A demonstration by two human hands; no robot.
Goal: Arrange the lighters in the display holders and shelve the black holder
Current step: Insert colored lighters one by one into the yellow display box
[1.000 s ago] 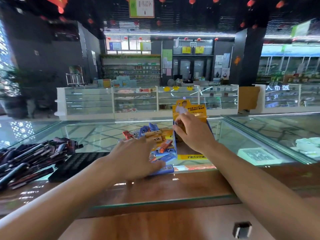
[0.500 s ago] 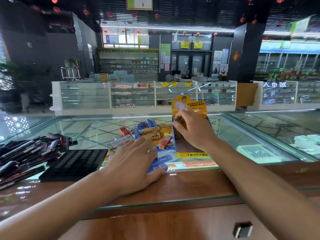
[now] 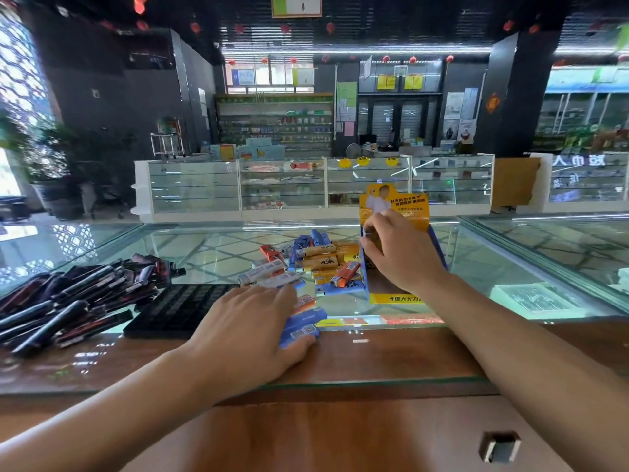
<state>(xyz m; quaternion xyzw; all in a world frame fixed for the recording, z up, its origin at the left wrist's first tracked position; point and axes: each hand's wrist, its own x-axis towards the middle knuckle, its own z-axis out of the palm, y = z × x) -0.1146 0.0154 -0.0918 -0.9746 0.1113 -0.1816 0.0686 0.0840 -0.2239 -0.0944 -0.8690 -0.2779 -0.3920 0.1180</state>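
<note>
Nearest, left hand [image 3: 252, 330] lies flat, fingers spread, on blue lighters [image 3: 301, 327] lying crosswise. Beyond, the pile [image 3: 316, 260]. Farther right, right hand [image 3: 401, 253] pinches something small, unidentifiable, inside the yellow holder [image 3: 394, 202]. Black holder [image 3: 177, 311] left, empty.

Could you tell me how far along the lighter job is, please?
Barely started. The right hand works at the yellow holder; the left hand covers blue lighters. Left: the coloured pile, the dark pile, and the black holder, empty and unshelved.
</note>
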